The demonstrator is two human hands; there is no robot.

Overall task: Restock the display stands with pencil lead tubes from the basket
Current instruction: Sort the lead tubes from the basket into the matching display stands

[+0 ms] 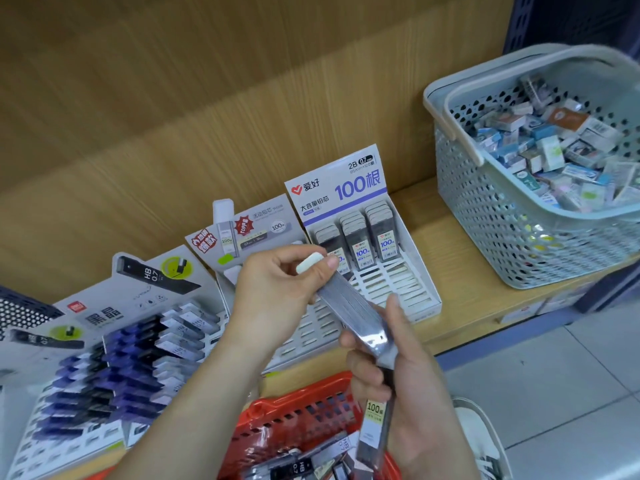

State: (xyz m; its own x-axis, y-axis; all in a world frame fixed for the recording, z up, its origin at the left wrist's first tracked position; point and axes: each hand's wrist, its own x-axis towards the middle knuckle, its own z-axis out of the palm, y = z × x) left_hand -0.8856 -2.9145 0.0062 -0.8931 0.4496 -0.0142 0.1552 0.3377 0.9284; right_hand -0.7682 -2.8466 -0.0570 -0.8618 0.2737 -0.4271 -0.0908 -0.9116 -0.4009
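My left hand (277, 282) pinches the white cap end of a long grey pencil lead tube (349, 306), held slanted over the middle display stand (311, 323). My right hand (408, 375) grips the lower end of that tube together with a second tube (375, 424) labelled 100 that points down. Below the hands the red basket (294, 414) holds several more tubes. The white stand marked 100 (412, 271) has three rows of tubes at its back and open slots in front. At the left a grey stand (86, 348) is packed with blue and black tubes.
A pale blue-grey perforated basket (502, 209) full of small boxed erasers stands on the wooden shelf (460, 299) at the right. The wood back panel rises behind the stands. Grey floor tiles and a white shoe (485, 441) show at the lower right.
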